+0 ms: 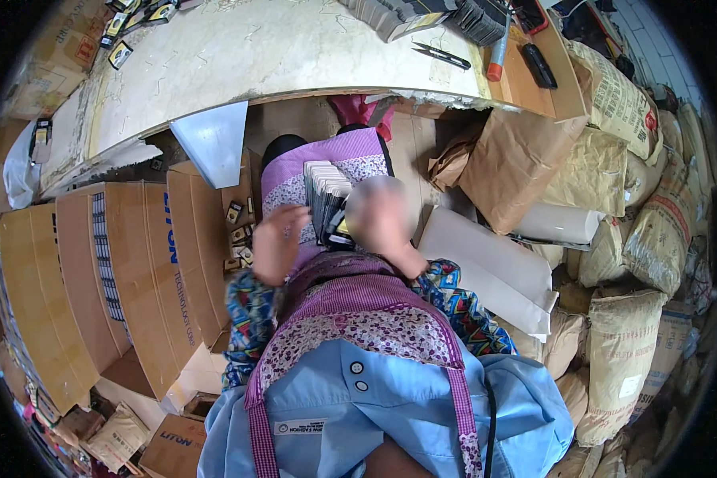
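A row of thin, flat card-like pieces (pixel 327 182) with pale edges and dark faces rests on the purple flowered apron (pixel 283 182) over my lap. My left hand (pixel 279 240) is raised at the left side of this row, its fingers bent toward the cards and smeared by motion. On the other side, my right hand (pixel 384 215) is by the near right end of the row. A blur covers its fingers, so any grip is hidden. Close beside it lies a dark piece with yellow and white marks (pixel 340 229), partly covered.
Ahead stands a worn white table (pixel 295 56) bearing black thread snips (pixel 442 56), an orange-tipped tube (pixel 498 60), a black case (pixel 539 66) and stacked cards (pixel 394 17). Open cartons (pixel 147 271) crowd my left. A brown paper bag (pixel 518 167) and piled sacks (pixel 625 362) fill the right.
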Demonstrator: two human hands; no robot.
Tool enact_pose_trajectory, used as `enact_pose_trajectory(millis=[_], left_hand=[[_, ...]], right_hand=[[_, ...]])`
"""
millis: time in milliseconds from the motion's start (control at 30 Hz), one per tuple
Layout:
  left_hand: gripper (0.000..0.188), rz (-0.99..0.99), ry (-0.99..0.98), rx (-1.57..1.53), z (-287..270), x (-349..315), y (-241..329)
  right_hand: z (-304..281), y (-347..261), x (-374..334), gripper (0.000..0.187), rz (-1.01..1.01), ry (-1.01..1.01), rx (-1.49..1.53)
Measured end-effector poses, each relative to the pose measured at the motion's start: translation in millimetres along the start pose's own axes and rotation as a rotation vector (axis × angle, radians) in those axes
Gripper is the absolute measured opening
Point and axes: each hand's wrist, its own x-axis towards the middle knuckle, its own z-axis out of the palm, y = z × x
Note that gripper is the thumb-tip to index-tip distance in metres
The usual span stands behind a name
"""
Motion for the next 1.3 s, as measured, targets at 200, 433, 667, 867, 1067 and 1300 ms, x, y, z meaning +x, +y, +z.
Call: enact_pose_trajectory(millis=[200,433,667,867,1067,1300], left_hand=[[0.051,0.142,0.051,0.100,44.8,9.5,34.5],[0.033,-0.176,0.031,-0.359,56.1,9.4,20.8],[0.025,-0.077,-0.039,-0.682,51.6,12.1,18.5],[0.021,-0.147,0.013,-0.675,51.2,12.5,26.4],[0.022,-0.173,0.049,-0.699,52.9,12.9,23.3],[0.022,-0.129,0.025,-0.649,51.3,11.3,23.5]], right_hand=[[-5.2,-4.8,7.8,0.012,0.169,-0.161,0.746],[-4.2,-13.3,7.0,0.017,0.409,-0.023,0.959],[-4.4,1.4,6.5,0.016,0.091,-0.074,0.844],[4.1,-2.5,7.1,0.026,0.249,0.207,0.897],[-3.1,-6.1,11.1,0.024,0.292,0.098,0.949],[-8.7,1.1,21.9,0.016,0.516,-0.096,1.144]])
